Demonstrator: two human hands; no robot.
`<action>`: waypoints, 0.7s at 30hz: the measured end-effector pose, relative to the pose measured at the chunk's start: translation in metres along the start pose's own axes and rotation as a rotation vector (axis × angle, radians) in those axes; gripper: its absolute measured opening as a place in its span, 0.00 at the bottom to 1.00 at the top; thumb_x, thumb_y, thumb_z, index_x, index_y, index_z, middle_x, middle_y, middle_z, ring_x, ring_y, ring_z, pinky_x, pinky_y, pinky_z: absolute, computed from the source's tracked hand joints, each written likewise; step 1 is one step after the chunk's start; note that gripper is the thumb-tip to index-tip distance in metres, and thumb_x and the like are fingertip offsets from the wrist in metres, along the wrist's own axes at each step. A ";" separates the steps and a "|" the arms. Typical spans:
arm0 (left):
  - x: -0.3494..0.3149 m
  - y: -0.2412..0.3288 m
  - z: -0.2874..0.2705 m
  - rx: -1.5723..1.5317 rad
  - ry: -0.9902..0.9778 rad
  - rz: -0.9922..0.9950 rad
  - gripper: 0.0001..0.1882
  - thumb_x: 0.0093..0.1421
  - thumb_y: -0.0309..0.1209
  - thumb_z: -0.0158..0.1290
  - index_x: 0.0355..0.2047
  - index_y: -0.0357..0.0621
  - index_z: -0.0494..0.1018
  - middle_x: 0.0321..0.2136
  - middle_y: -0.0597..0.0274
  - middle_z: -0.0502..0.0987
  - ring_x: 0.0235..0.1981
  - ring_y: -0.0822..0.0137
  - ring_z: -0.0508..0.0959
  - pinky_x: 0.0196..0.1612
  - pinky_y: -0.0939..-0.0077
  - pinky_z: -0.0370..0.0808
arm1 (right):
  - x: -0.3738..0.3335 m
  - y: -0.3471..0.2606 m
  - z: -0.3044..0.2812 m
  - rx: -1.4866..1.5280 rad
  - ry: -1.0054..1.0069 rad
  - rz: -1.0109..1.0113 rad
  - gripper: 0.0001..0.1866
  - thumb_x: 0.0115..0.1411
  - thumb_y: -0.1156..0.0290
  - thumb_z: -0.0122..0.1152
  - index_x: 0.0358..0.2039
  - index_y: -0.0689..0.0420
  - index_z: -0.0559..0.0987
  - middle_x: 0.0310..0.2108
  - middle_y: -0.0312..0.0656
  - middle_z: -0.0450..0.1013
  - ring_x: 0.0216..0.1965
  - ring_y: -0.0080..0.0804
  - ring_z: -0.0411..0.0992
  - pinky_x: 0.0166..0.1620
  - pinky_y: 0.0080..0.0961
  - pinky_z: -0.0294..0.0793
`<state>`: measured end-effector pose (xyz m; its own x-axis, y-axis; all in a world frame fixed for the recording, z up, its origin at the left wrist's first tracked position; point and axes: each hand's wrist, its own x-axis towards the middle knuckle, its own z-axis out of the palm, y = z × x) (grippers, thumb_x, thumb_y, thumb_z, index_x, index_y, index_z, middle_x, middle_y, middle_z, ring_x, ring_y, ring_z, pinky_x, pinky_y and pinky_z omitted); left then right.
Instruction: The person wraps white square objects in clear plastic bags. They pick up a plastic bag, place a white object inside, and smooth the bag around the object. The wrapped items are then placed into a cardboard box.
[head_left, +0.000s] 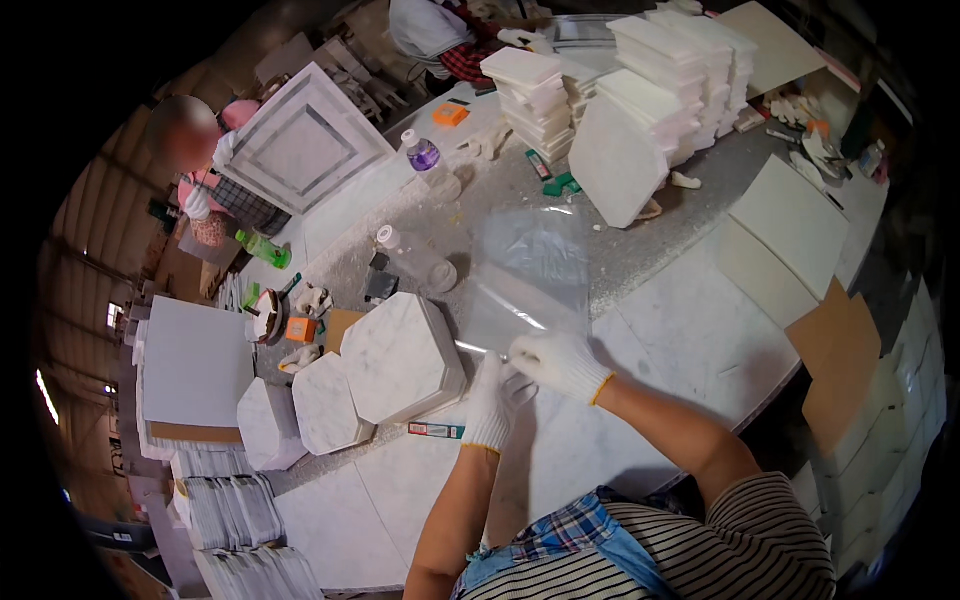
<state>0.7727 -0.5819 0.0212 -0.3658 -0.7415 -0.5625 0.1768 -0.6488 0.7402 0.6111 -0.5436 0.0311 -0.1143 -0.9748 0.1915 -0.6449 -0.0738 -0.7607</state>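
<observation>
Left grip (pixel 490 405) and right grip (pixel 562 366) pinch clear plastic film (pixel 530 265) at its near edge.

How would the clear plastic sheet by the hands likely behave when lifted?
The clear plastic sheet is probably floppy, since its surface looks wrinkled. It's likely light, being thin enough to see through. Its shiny highlights suggest it may be slippery.

Left hand (pixel 490 408) and right hand (pixel 563 367) close together, forearms (pixel 457 510) bare
</observation>
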 end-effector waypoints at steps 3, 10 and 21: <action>0.013 -0.007 -0.011 -0.084 0.015 -0.076 0.22 0.68 0.49 0.51 0.48 0.43 0.72 0.40 0.57 0.78 0.40 0.59 0.79 0.46 0.58 0.77 | 0.003 0.005 -0.005 0.072 0.004 0.110 0.11 0.61 0.58 0.56 0.36 0.48 0.82 0.34 0.43 0.80 0.35 0.46 0.78 0.39 0.41 0.76; 0.017 -0.013 -0.015 -0.032 0.013 -0.063 0.18 0.70 0.42 0.49 0.47 0.39 0.70 0.39 0.50 0.77 0.35 0.56 0.80 0.40 0.63 0.81 | 0.083 0.092 -0.030 -0.335 0.317 0.232 0.20 0.58 0.53 0.61 0.48 0.48 0.78 0.45 0.49 0.78 0.46 0.50 0.75 0.49 0.45 0.74; 0.003 -0.013 -0.012 0.075 -0.021 -0.011 0.17 0.71 0.38 0.48 0.49 0.35 0.70 0.40 0.51 0.77 0.38 0.57 0.81 0.42 0.64 0.82 | 0.137 0.148 -0.028 -0.567 0.385 0.241 0.17 0.56 0.56 0.66 0.41 0.52 0.81 0.47 0.43 0.74 0.47 0.47 0.72 0.48 0.45 0.71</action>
<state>0.7800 -0.5773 0.0055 -0.3868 -0.7299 -0.5637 0.1042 -0.6419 0.7597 0.4790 -0.6817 -0.0376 -0.4932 -0.7994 0.3431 -0.8490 0.3561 -0.3904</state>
